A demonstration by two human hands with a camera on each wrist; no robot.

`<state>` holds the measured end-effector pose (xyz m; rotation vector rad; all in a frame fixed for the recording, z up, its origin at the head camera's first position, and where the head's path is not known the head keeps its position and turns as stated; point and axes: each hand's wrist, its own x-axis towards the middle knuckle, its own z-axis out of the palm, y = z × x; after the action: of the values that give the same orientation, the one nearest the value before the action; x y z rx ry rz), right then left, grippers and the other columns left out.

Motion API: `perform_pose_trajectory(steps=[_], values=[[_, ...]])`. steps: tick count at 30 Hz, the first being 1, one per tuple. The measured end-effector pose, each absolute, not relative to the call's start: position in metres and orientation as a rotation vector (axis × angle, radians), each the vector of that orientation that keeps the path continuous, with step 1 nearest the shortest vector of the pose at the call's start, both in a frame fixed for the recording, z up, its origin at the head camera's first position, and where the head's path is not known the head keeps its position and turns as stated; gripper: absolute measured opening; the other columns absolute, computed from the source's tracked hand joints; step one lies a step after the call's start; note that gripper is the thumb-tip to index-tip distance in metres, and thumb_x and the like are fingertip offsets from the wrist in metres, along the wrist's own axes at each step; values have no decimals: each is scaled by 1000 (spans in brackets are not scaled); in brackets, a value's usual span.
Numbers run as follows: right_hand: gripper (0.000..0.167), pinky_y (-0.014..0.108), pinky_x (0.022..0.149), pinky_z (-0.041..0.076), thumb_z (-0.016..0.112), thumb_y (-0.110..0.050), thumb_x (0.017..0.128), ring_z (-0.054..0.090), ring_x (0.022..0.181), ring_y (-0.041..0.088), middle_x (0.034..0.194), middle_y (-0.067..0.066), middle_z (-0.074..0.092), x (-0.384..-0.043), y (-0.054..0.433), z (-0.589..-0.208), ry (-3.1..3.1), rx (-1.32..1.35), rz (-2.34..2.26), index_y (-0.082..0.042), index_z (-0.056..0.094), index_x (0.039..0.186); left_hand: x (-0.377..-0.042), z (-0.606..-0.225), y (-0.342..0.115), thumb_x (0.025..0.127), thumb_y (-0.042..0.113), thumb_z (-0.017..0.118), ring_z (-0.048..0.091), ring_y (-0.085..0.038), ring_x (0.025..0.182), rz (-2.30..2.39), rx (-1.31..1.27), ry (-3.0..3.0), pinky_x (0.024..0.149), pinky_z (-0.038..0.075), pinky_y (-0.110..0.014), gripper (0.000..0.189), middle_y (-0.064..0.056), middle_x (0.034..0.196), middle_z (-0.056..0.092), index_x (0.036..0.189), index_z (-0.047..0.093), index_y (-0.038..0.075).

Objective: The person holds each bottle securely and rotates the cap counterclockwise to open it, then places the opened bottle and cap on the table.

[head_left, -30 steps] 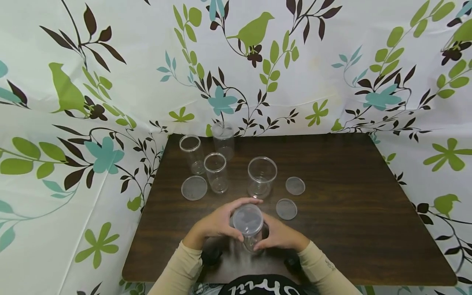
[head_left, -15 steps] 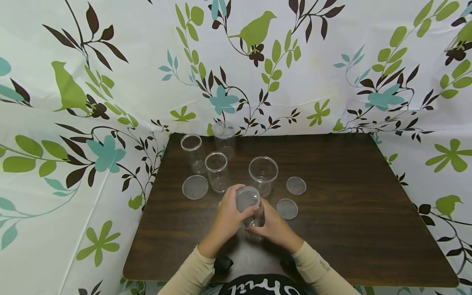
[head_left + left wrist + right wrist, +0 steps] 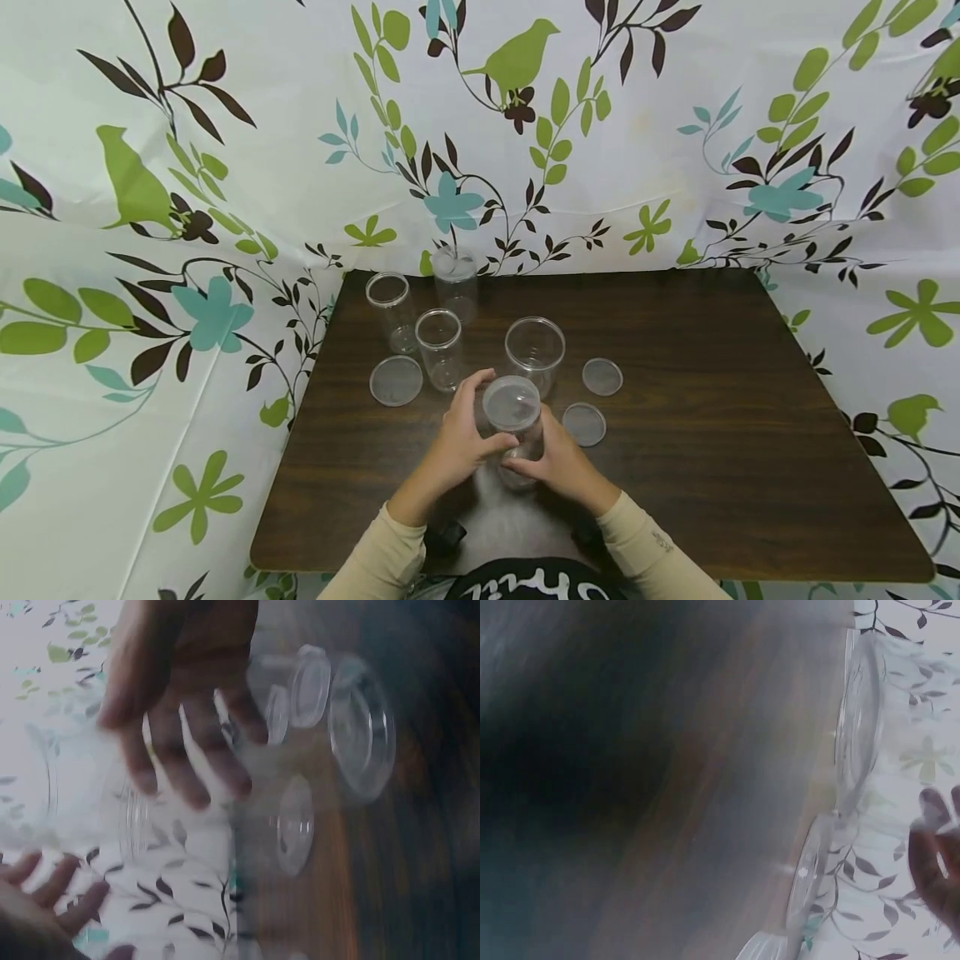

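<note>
In the head view both hands are around one tall clear jar [image 3: 525, 442] with a grey translucent lid [image 3: 512, 402]. My left hand [image 3: 461, 437] grips it at the upper left, thumb across the front, index finger behind the lid's edge. My right hand [image 3: 562, 462] holds it lower on the right side, thumb in front. The far fingers of both hands are partly hidden by the jar. In the left wrist view my left hand [image 3: 184, 697] shows its fingers spread, with clear plastic around them. The right wrist view is blurred.
A wide clear jar [image 3: 534, 342] stands right behind the held one. Several narrower jars [image 3: 442, 358] stand at the back left of the brown table [image 3: 712, 417]. A larger lid [image 3: 396, 381] lies at left; two small lids [image 3: 602, 377] lie at right.
The jar and both hands have moved forward, away from the table's front edge. My left hand has shifted its hold at the lid, and the jar has tilted a little and come back more upright.
</note>
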<state>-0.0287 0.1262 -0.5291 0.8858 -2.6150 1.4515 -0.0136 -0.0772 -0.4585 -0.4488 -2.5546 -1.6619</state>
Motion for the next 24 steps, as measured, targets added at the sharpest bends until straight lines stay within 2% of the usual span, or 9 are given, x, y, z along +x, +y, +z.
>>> perform_pose_trajectory(steps=[7, 11, 14, 19, 21, 24], values=[[97, 41, 110, 41, 92, -25, 76, 51, 133, 28, 145, 10, 53, -30, 142, -517, -2661, 1254, 1800, -6, 36, 153, -27, -463, -113, 74, 81, 61, 37, -40, 141, -2068, -1054, -2348, 109, 39, -54, 116, -15, 159, 35, 158, 28, 9], [91, 38, 113, 36, 90, -24, 78, 47, 136, 24, 146, 8, 52, -31, 145, -512, -2676, 1434, 1987, -11, 39, 152, -34, -468, -122, 74, 84, 61, 24, -43, 149, -2216, -1374, -2215, 117, 31, -45, 123, -18, 166, 22, 161, 21, 7], [90, 38, 114, 35, 89, -28, 80, 45, 138, 22, 147, 6, 52, -32, 145, -513, -2672, 1541, 2014, -12, 38, 153, -38, -472, -122, 74, 82, 62, 19, -37, 152, -2263, -1525, -2183, 120, 26, -43, 124, -19, 167, 18, 161, 20, 4], [89, 37, 112, 36, 88, -29, 81, 47, 136, 20, 145, 6, 53, -31, 143, -511, -2692, 1508, 2026, -10, 39, 152, -37, -473, -120, 82, 63, 75, 38, -29, 145, -2309, -1482, -2233, 116, 33, -48, 102, -16, 160, 37, 157, 34, 8], [89, 35, 111, 38, 89, -25, 79, 49, 133, 20, 144, 7, 54, -30, 142, -510, -2715, 1423, 2002, -8, 39, 151, -35, -474, -118, 83, 58, 77, 46, -27, 138, -2301, -1374, -2264, 113, 37, -48, 95, -13, 154, 47, 155, 39, 10], [94, 36, 109, 41, 91, -22, 77, 52, 130, 25, 143, 10, 54, -29, 140, -512, -2705, 1302, 1917, -5, 36, 152, -32, -478, -110, 83, 53, 80, 49, -26, 135, -2256, -1179, -2305, 111, 38, -47, 88, -12, 149, 51, 150, 43, 12]])
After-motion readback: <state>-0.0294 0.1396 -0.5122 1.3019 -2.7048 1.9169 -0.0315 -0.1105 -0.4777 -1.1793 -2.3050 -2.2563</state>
